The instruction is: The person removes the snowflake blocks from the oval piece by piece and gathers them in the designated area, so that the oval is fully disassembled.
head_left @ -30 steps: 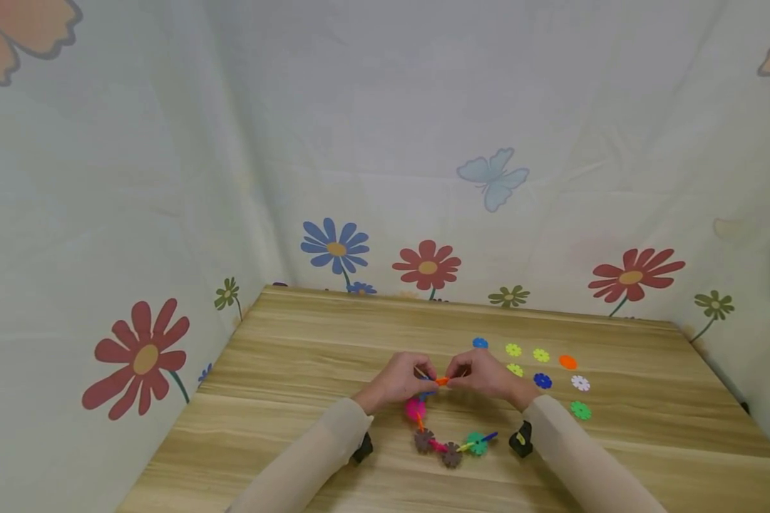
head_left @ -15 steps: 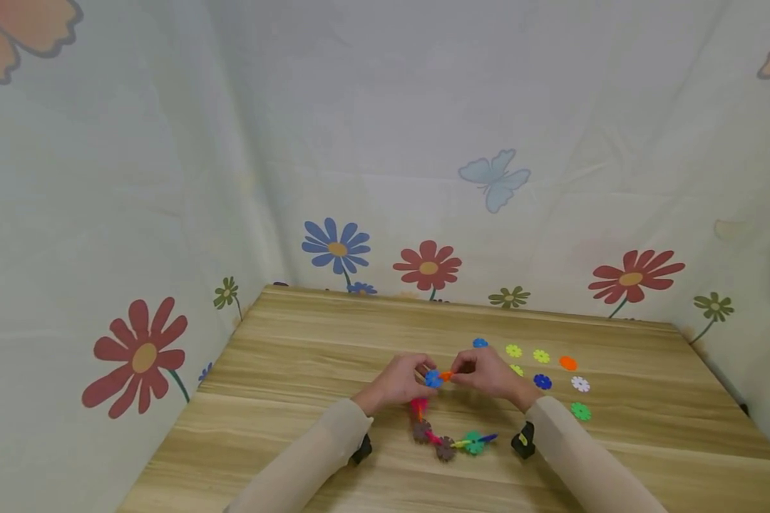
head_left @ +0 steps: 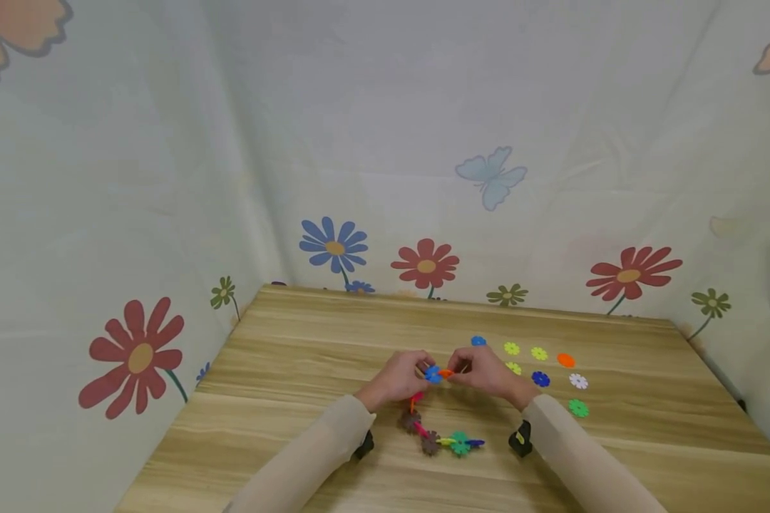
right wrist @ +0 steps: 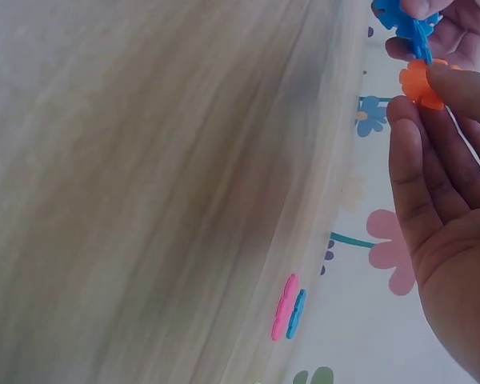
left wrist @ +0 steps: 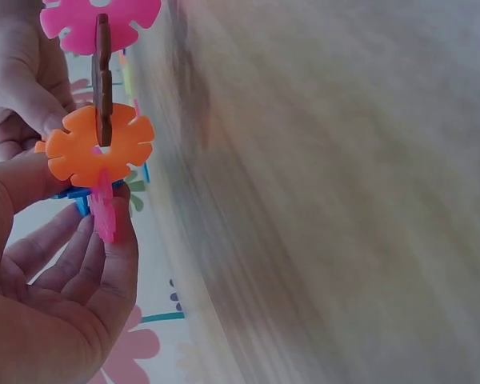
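Between thumb and fingers, my left hand (head_left: pixel 399 377) pinches a blue snowflake disc (head_left: pixel 433 375) at the end of a chain of slotted plastic discs. An orange disc (right wrist: pixel 418 82) touches the blue one edge to edge, and my right hand (head_left: pixel 488 372) pinches it with thumb and fingertips. From the left hand the chain curves down and right: a pink disc (left wrist: pixel 104 212), another orange disc (left wrist: pixel 128 152), brown discs (head_left: pixel 430 443), a yellow disc (head_left: pixel 445 442), a green disc (head_left: pixel 460 443) and a dark blue disc (head_left: pixel 475 443). Fingers partly cover the joint at the blue disc.
Loose discs lie on the wooden table (head_left: pixel 308 342) beyond and right of the right hand: a blue disc (head_left: pixel 478 341), several yellow-green ones (head_left: pixel 539 353), an orange one (head_left: pixel 565 360), a dark blue one (head_left: pixel 540 378), a white one (head_left: pixel 578 381) and a green one (head_left: pixel 578 408). Flower-printed cloth surrounds the table.
The blue disc has turned so that its face shows beside the orange one. Below the hands, the hanging part of the chain has swung left. Both hands stay nearly in place.
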Available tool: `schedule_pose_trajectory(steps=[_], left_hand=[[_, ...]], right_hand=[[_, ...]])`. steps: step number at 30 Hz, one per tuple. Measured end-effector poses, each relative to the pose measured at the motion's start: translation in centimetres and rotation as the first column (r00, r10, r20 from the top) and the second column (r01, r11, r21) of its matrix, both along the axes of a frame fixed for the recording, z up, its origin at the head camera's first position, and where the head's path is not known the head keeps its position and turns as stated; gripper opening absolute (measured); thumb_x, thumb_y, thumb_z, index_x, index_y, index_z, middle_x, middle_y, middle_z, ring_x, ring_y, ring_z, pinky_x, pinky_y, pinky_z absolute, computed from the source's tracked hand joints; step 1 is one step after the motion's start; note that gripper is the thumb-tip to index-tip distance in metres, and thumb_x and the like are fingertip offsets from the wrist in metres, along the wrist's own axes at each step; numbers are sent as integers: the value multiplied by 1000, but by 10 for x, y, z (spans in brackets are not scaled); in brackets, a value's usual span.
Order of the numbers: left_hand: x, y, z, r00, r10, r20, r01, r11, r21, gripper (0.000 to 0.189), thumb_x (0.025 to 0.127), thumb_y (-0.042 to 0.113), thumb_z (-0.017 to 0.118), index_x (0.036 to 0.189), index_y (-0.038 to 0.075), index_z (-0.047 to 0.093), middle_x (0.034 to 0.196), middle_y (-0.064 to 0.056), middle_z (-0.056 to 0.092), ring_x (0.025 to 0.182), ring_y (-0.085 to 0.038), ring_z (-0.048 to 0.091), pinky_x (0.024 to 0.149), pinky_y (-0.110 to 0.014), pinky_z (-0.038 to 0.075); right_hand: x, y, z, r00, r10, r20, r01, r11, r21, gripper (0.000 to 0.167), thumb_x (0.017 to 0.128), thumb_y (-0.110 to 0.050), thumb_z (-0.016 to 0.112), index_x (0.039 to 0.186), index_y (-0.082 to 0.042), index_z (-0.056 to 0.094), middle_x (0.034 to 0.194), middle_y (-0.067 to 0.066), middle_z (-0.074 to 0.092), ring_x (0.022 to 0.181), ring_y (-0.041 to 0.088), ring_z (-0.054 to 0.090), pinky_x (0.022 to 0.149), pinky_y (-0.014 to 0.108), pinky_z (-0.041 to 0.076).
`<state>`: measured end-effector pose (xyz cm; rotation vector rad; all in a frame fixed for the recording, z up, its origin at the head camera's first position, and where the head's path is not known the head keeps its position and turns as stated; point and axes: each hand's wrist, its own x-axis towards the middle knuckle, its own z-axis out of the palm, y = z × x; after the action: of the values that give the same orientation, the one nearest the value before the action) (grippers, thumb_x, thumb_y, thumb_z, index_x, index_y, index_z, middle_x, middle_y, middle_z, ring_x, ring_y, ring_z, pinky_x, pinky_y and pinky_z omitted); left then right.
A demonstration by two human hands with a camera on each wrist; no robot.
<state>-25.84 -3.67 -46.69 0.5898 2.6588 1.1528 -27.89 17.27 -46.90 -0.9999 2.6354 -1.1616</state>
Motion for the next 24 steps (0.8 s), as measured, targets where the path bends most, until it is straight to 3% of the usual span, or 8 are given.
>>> schedule_pose_trajectory(steps=[11, 24], left_hand=[[-1, -1, 1, 998, -19, -60, 18, 1000, -10, 30, 81, 16, 76, 109, 10, 67, 86, 3, 64, 74, -7, 59, 65, -22, 48], [4, 2, 4, 999, 4, -46, -5, 1000, -10, 24, 81, 17, 76, 104, 12, 71, 82, 6, 63, 72, -6, 56, 61, -22, 47]], right_hand=[[0, -3, 1, 1000, -11, -15, 11, 1000, 1, 9, 82, -12, 74, 80, -15, 67, 75, -9, 63, 66, 7, 56, 60, 25, 49], [1, -1, 6, 999, 37, -33, -37, 999, -6, 10, 82, -11, 74, 76, -16, 69, 72, -10, 63, 60, 5, 52, 54, 24, 46]])
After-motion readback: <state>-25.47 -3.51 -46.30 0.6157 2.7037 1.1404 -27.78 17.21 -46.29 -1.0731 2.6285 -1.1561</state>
